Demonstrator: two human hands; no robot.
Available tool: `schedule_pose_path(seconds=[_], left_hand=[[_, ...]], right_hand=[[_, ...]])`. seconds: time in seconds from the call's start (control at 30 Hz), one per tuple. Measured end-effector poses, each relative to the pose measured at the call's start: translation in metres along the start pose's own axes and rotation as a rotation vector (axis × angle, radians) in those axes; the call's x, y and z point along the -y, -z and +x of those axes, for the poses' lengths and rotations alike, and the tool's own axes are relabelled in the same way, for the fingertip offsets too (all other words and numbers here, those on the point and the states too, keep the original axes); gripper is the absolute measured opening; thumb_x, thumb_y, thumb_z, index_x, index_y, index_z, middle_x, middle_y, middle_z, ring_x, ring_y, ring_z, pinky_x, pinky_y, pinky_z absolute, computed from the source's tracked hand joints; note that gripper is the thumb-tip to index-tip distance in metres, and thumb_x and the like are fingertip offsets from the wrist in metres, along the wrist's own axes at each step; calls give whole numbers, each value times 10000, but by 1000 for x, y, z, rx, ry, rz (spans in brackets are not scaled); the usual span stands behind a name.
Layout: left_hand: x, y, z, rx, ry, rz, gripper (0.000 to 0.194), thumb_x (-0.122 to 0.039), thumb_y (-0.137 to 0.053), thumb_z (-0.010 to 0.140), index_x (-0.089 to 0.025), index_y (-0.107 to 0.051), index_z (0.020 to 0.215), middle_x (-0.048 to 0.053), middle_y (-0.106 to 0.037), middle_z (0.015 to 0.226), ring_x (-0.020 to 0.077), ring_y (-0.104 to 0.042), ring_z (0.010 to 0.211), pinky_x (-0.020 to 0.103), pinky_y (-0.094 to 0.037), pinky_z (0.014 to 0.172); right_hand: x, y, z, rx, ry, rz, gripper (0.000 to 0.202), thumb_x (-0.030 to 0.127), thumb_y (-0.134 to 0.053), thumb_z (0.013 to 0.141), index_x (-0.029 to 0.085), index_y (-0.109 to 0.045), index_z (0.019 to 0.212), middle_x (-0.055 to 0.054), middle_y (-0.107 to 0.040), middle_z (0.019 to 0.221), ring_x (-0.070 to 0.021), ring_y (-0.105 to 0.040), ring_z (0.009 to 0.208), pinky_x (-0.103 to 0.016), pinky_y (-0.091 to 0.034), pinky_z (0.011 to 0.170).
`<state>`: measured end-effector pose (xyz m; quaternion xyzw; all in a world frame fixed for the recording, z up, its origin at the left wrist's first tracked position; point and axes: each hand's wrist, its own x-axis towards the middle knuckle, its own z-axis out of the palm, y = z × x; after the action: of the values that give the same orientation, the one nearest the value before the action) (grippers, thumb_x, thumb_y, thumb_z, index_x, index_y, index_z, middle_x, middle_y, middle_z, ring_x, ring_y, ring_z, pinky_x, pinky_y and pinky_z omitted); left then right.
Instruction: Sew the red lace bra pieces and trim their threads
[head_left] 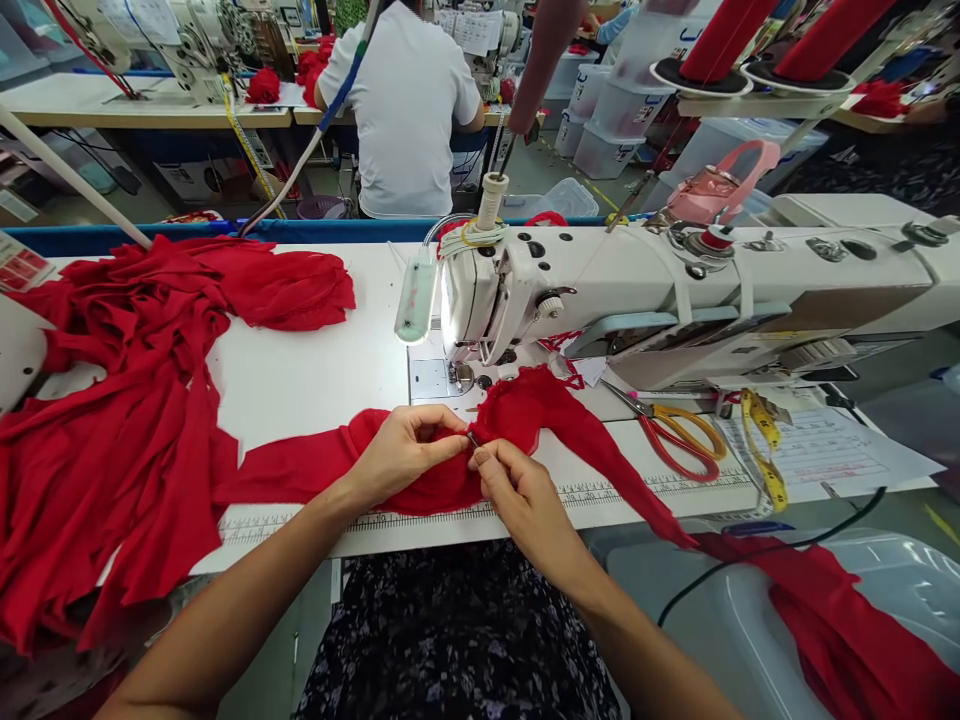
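Beside printed ruler marks [600, 493], fingers [437, 417] pinch red fabric [442, 490].

left hand [401, 450]: pinching | right hand [525, 495]: pinching, just beside left | forearms [259, 580]: bare, angled inward

Bright red cloth [292, 472] and a matching red pile [127, 380] stand out against a white desk [315, 370], its edge ruled with black marks, and a white sewing machine [630, 270]. The scissors [646, 410] have one red and one orange-yellow handle, the tape [763, 425] is yellow with dark markings, and the bag [701, 195] is pink. Red thread cones [712, 40], a plain white shirt [409, 110] and black clothing [457, 630] speckled grey-purple complete the palette.
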<state>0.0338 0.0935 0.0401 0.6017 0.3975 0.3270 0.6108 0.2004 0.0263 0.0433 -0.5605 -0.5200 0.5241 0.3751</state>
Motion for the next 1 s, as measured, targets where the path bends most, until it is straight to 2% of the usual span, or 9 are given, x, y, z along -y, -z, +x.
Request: schedule_pose_path(seconds=[0.17, 0.3, 0.43, 0.53, 0.73, 1.0], left_hand=[[5, -2, 0, -30, -65, 69, 125, -255, -685, 831, -144, -723, 875, 40, -724, 857, 147, -634, 801, 254, -493, 759], [6, -5, -2, -90, -188, 200, 87, -218, -669, 844, -155, -723, 869, 40, -716, 840, 151, -638, 784, 259, -495, 731], [6, -8, -4, -123, -357, 356, 87, -168, -624, 871, -166, -710, 884, 46, -703, 834, 152, -637, 777, 273, -498, 734], [7, -9, -5, -134, -423, 426, 101, -147, -602, 881, -169, -701, 890, 51, -696, 827, 153, -635, 772, 277, -498, 727], [7, -10, -5, -144, -434, 441, 92, -152, -600, 883, -171, -689, 872, 48, -692, 810, 148, -629, 747, 274, -494, 706], [6, -11, -6, -144, -414, 439, 101, -164, -595, 876, -176, -693, 858, 44, -700, 798, 150, -634, 737, 275, -495, 703]], right_hand=[[2, -7, -3, 35, -179, 405, 358, 554, -554, 900, 204, -506, 844, 105, -313, 571, -47, -157, 453, -218, -116, 417], [7, -9, -6, 49, -247, 553, 366, 550, -588, 888, 196, -514, 835, 113, -310, 565, -29, -142, 444, -211, -92, 424], [11, -7, -7, 57, -284, 582, 357, 535, -590, 899, 194, -511, 827, 112, -301, 566, -28, -149, 450, -208, -101, 426], [10, -9, -7, 38, -262, 556, 359, 536, -584, 902, 195, -508, 820, 109, -309, 562, -34, -168, 460, -202, -122, 423], [0, -16, -6, -22, -190, 484, 363, 544, -583, 896, 199, -507, 815, 106, -322, 554, -39, -172, 461, -199, -127, 414], [-1, -15, -5, -31, -182, 506, 353, 523, -593, 893, 200, -500, 785, 105, -299, 549, -46, -160, 470, -205, -119, 422]])
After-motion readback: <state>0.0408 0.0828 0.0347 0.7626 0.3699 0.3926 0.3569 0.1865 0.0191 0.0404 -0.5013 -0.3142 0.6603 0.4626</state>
